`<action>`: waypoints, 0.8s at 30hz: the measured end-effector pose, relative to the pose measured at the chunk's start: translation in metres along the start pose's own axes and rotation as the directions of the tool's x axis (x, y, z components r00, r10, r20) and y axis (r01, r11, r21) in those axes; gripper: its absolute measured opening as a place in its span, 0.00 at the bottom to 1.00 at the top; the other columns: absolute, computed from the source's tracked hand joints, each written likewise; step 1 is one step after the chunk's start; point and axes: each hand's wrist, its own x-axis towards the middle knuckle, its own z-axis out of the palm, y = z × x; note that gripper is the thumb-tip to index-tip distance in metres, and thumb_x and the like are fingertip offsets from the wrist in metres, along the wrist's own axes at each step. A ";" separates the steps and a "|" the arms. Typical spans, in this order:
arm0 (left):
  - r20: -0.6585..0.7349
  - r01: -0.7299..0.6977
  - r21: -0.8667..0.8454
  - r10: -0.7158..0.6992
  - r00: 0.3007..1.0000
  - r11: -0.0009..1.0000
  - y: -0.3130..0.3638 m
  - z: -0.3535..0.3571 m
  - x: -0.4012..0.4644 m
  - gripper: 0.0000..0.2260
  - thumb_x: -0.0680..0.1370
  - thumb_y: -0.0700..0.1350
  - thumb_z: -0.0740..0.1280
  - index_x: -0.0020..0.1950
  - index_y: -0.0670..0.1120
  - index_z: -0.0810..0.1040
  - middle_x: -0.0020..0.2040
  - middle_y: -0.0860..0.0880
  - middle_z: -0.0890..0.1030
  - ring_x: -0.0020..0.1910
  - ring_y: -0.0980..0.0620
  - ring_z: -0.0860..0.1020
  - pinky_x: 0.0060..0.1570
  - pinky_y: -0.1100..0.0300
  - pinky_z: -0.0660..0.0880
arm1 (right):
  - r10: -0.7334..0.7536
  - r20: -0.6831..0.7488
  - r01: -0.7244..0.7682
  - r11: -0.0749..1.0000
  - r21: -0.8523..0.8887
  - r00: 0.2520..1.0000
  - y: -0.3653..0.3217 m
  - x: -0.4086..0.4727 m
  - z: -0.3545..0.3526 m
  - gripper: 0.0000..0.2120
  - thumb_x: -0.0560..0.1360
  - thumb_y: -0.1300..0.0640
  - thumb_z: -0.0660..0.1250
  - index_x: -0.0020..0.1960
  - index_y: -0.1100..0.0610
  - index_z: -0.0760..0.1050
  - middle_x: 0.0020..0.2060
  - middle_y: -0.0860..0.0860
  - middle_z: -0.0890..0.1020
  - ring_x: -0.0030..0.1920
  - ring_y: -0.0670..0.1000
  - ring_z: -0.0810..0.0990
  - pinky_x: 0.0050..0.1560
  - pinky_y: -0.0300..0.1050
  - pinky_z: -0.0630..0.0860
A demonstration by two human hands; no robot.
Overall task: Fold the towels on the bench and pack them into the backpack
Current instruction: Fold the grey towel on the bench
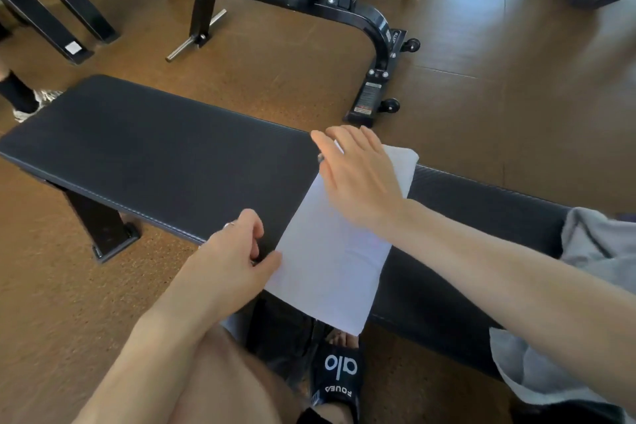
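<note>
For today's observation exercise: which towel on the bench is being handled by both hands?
The white towel mid-bench, under both hands; the grey towel lies untouched at the right end.

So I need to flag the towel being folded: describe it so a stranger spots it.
Find the long black bench. Across its middle lies the white towel, flat, under both hands. Unlike the grey cloth heaped at the bench's right end, it is smooth and rectangular.
</note>
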 end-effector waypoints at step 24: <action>-0.015 -0.268 0.007 0.268 0.963 0.963 0.054 0.034 0.086 0.17 0.82 0.45 0.60 0.70 0.46 0.68 0.68 0.50 0.68 0.60 0.50 0.73 0.52 0.57 0.72 | 0.251 0.281 -0.228 0.967 -0.113 0.926 0.037 -0.034 -0.015 0.26 0.83 0.45 0.50 0.77 0.56 0.60 0.75 0.56 0.65 0.76 0.58 0.61 0.77 0.56 0.56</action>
